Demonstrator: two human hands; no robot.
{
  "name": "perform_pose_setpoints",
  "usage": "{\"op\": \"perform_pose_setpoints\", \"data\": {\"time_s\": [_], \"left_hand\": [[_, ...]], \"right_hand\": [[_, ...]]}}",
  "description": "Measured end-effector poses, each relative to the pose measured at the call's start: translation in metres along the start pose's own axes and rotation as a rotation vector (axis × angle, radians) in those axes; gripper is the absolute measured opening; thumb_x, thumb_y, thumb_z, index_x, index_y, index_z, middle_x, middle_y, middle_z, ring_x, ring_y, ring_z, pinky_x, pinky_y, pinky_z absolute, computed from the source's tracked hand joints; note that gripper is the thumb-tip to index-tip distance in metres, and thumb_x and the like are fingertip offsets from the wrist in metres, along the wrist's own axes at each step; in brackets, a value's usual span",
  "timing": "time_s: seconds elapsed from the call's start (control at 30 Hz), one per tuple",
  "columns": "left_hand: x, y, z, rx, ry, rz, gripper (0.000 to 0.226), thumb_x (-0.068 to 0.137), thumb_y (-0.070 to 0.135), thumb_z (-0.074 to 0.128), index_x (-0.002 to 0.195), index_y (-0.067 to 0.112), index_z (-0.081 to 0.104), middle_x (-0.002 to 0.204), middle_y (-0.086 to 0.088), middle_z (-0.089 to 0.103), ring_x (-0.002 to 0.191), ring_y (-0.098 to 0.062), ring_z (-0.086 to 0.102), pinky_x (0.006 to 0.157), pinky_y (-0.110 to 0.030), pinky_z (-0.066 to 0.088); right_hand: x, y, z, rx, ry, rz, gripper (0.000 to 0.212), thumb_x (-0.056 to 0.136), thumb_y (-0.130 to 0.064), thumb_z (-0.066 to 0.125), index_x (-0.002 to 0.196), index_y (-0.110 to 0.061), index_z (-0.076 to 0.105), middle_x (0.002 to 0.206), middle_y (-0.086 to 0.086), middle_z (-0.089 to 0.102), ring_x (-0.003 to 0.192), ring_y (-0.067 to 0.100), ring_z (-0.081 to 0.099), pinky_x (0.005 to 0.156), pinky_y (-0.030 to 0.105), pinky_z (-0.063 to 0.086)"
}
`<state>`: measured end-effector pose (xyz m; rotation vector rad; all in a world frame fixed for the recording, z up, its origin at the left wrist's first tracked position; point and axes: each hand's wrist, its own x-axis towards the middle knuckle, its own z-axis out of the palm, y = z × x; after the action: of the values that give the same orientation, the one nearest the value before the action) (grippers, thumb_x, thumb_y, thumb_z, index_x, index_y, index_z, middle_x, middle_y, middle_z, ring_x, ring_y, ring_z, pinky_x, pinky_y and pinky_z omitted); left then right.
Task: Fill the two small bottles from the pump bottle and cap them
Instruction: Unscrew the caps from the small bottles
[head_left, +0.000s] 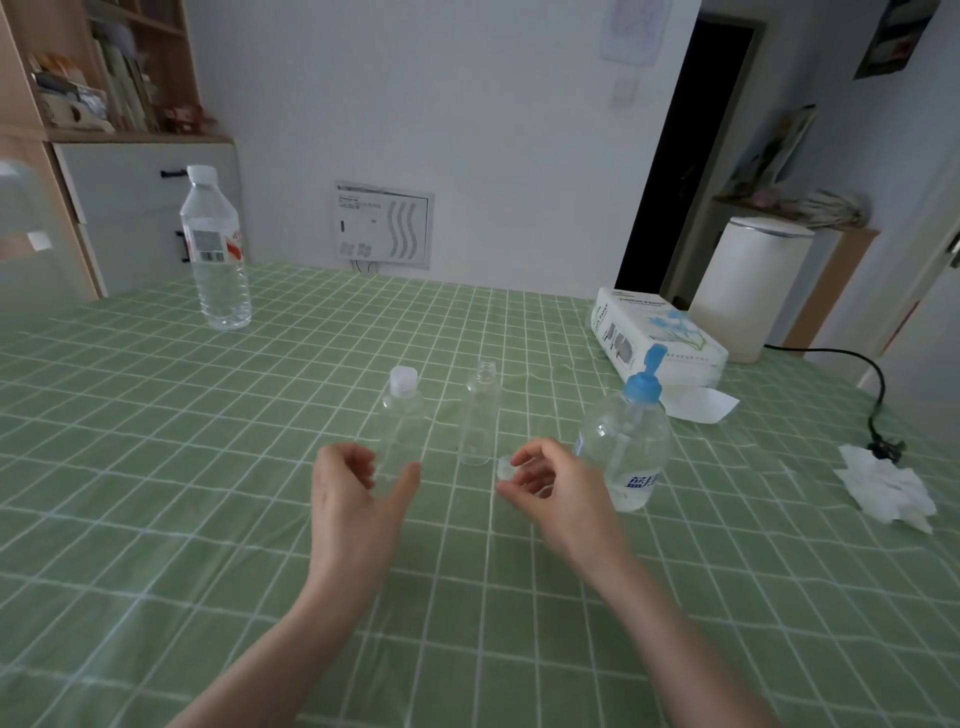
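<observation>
Mid-desk (156, 467) stand the capped bottle (402, 415) and open bottle (479, 415), with the pump bottle (626, 447) to their right. Left hand (353, 499) curls loosely, empty, at the capped bottle's base; right hand (558, 493) pinches a cap (505, 467).

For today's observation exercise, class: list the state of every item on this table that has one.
left small bottle: upright, capped
right small bottle: upright, uncapped
loose cap: off, beside right hand
pump bottle: upright, pump fitted
water bottle: upright, capped
tissue pack: open, sheet pulled out
left hand: open, loosely curled
</observation>
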<state>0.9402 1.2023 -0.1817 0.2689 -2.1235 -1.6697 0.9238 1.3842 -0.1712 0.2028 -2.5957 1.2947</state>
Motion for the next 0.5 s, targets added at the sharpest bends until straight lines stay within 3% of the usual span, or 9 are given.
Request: {"op": "perform_pose_setpoints", "data": {"time_s": [0.1, 0.17, 0.37, 0.43, 0.5], "left_hand": [[0.022, 0.006, 0.007, 0.017, -0.072, -0.065, 0.073, 0.077, 0.029, 0.076, 0.134, 0.014, 0.034, 0.129, -0.004, 0.041, 0.117, -0.021, 0.043, 0.101, -0.039, 0.04], [0.033, 0.007, 0.015, 0.02, -0.134, -0.067, 0.084, 0.077, 0.033, 0.076, 0.142, 0.014, 0.027, 0.142, -0.007, 0.036, 0.129, -0.025, 0.039, 0.107, -0.047, 0.037], [0.04, 0.007, 0.028, 0.089, -0.138, -0.023, 0.05, 0.089, 0.033, 0.061, 0.132, 0.013, 0.043, 0.137, -0.003, 0.048, 0.124, -0.024, 0.045, 0.104, -0.046, 0.039], [0.034, 0.009, 0.022, 0.054, -0.148, 0.005, 0.045, 0.09, 0.033, 0.061, 0.128, 0.014, 0.046, 0.132, 0.0, 0.052, 0.122, -0.02, 0.047, 0.101, -0.037, 0.04], [0.024, 0.011, 0.013, 0.045, -0.185, 0.075, 0.04, 0.088, 0.034, 0.063, 0.121, 0.016, 0.049, 0.124, 0.004, 0.056, 0.114, -0.014, 0.051, 0.088, -0.022, 0.039]], "right_hand": [[-0.006, -0.003, 0.004, -0.029, -0.027, 0.002, 0.018, 0.084, -0.022, 0.074, 0.085, -0.028, 0.058, 0.077, -0.014, 0.063, 0.066, -0.008, 0.058, 0.064, 0.002, 0.045], [-0.01, -0.004, 0.007, -0.064, -0.053, -0.012, 0.019, 0.085, -0.022, 0.073, 0.078, -0.031, 0.057, 0.077, -0.015, 0.063, 0.069, -0.006, 0.058, 0.066, 0.002, 0.045], [-0.016, -0.01, 0.008, -0.079, -0.07, -0.025, 0.022, 0.087, -0.02, 0.071, 0.074, -0.031, 0.057, 0.076, -0.013, 0.064, 0.069, -0.006, 0.058, 0.066, 0.004, 0.045], [-0.018, -0.015, 0.007, -0.002, -0.015, -0.054, 0.023, 0.087, -0.017, 0.072, 0.074, -0.03, 0.058, 0.074, -0.012, 0.065, 0.066, -0.006, 0.06, 0.066, 0.006, 0.046], [-0.02, -0.022, 0.004, 0.131, 0.059, -0.077, 0.021, 0.087, -0.015, 0.071, 0.074, -0.028, 0.059, 0.069, -0.009, 0.066, 0.066, -0.005, 0.062, 0.066, 0.009, 0.049]]}}
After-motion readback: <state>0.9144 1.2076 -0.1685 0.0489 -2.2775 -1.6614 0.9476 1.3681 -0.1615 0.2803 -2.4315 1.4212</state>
